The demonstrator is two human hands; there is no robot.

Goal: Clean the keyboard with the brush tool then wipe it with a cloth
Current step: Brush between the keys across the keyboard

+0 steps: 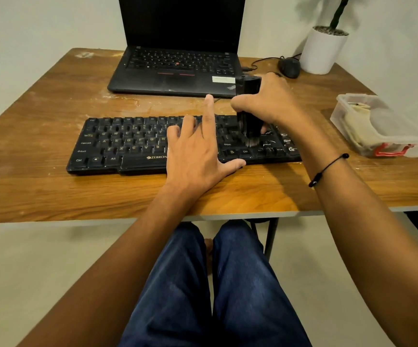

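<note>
**Brush works the right end of the keyboard while the left hand steadies it**

The keyboard lies on the wooden table, its long axis running left to right, parallel to the near table edge. The right hand grips the black brush tool with fingers and thumb wrapped around its body. The tool stands nearly upright, and its grey bristles touch the keys near the right end, just left of the arrow keys. From this point most of the keyboard stretches away to the left, so I judge that further strokes must travel along the long axis toward the left.

The left hand rests flat on the middle of the keyboard with fingers spread and straight; the index finger is lifted, and the thumb lies along the front edge. It holds nothing and only presses the keyboard down. It sits directly in the way of a leftward stroke, so it probably has to move aside.

The cloth for the wiping step seems to be the pale fabric in the clear plastic box at the right, nearer to the right hand. The wiping is not yet begun.
</note>
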